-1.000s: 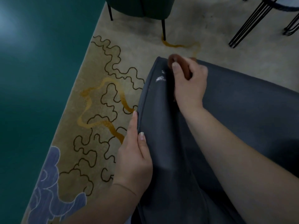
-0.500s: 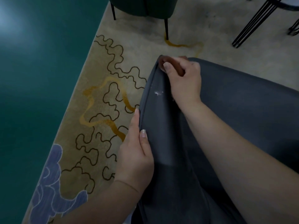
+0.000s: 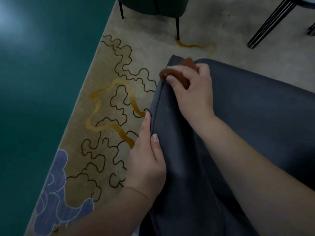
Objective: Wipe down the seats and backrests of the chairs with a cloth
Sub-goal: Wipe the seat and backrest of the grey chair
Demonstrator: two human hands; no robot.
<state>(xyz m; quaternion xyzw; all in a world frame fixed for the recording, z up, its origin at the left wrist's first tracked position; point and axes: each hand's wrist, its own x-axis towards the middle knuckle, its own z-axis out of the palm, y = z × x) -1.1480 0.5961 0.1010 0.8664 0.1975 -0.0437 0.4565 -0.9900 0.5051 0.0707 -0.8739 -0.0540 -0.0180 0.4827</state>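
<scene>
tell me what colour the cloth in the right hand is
Reddish brown cloth, gripped by the right hand; head view.

Open rug [image 3: 136, 57] left of the grey chair [image 3: 255, 125]; green chair legs [image 3: 177, 28] and black table legs [image 3: 267, 24] beyond.

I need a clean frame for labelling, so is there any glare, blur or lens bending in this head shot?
Head view: dim overall; a soft glare patch on the green floor at upper left; right hand and brown cloth slightly soft; wide-angle bending toward the edges.

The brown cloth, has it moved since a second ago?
Yes. The right hand slid the brown cloth left to the grey chair edge seam.
</scene>
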